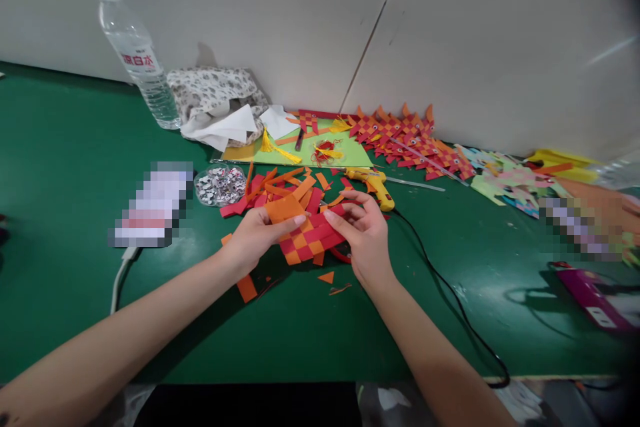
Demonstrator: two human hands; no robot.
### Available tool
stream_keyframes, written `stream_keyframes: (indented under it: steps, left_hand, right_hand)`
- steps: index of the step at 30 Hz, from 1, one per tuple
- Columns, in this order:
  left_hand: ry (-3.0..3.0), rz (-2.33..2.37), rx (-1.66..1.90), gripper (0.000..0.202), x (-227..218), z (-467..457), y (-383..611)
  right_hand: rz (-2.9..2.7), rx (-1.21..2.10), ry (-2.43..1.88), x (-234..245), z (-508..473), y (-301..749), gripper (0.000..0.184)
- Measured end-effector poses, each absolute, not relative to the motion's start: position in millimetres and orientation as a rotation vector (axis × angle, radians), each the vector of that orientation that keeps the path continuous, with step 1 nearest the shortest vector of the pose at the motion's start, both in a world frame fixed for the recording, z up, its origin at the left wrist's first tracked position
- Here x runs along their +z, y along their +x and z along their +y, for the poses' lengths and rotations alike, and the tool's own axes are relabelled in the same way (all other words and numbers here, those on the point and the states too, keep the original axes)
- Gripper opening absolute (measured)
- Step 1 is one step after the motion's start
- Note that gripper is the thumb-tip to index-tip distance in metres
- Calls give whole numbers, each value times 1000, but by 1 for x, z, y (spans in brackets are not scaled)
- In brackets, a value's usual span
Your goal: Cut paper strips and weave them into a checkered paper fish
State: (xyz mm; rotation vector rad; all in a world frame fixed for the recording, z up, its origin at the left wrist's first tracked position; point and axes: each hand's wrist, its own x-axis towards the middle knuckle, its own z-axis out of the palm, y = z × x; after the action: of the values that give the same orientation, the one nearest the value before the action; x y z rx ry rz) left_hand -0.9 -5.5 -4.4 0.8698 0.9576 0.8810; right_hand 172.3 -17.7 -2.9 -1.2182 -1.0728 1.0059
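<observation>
Both my hands hold a woven paper piece (301, 245) of red and orange strips, lifted over the table. My left hand (253, 235) pinches its orange left side, thumb on top. At the red right end, the thumb and fingers of my right hand (369, 230) close on the strips. The weave shows a checkered pattern at its lower edge. Behind and beneath it lies a heap of loose orange and red paper strips (260, 188). Part of a red ring-shaped handle (341, 255) peeks out under the piece; the rest is hidden.
A yellow glue gun (373, 185) with a black cord (435, 267) lies behind my right hand. Googly eyes (221, 185) fill a clear dish. Finished woven fish (400, 137) pile against the wall. A water bottle (137, 57), tissue pack (217, 97), phone (153, 205) and purple power strip (595, 297) stand around.
</observation>
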Motion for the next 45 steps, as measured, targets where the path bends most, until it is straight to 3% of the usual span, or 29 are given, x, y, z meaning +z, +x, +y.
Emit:
stream_keyframes:
  steps: [9, 13, 19, 26, 35, 45]
  left_hand:
    - [949, 1045, 876, 31, -4, -6, -1]
    - [976, 1055, 928, 29, -7, -5, -4]
    - [1014, 1034, 950, 26, -6, -3, -5]
    - [917, 1014, 1042, 29, -12, 1, -5]
    - [891, 1029, 1032, 29, -9, 0, -4]
    - [783, 1038, 1039, 30, -10, 1, -3]
  right_hand:
    - [-1099, 1023, -1224, -2, -18, 170, 43]
    - [-1107, 1071, -1246, 0, -15, 172, 51]
    - [-1068, 1004, -1247, 1, -14, 176, 49]
    - [-1095, 1187, -1244, 1, -11, 179, 56]
    - [-1045, 1026, -1275, 3, -12, 179, 51]
    - [-1105, 1277, -1188, -6, -15, 169, 58]
